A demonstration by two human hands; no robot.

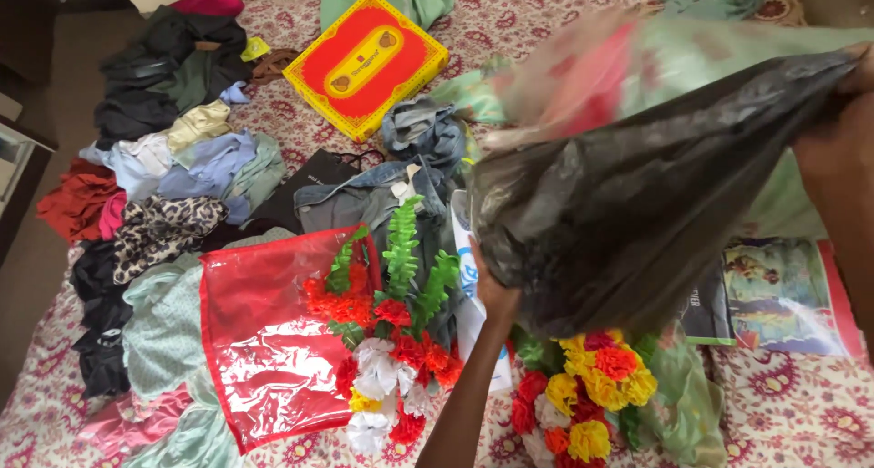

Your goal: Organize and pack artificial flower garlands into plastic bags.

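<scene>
At the right centre of the frame a thin, limp black plastic bag hangs light and slippery between the left hand, fingers pinching its lower edge, and the right hand, closed on its upper-right rim, the firmest hold.

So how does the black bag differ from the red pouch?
The black bag is opaque, crumpled and held up by the left hand and right hand; the red pouch has a clear glossy front, lies flat on the bed, and no hand touches it. Both look like plastic.
</scene>
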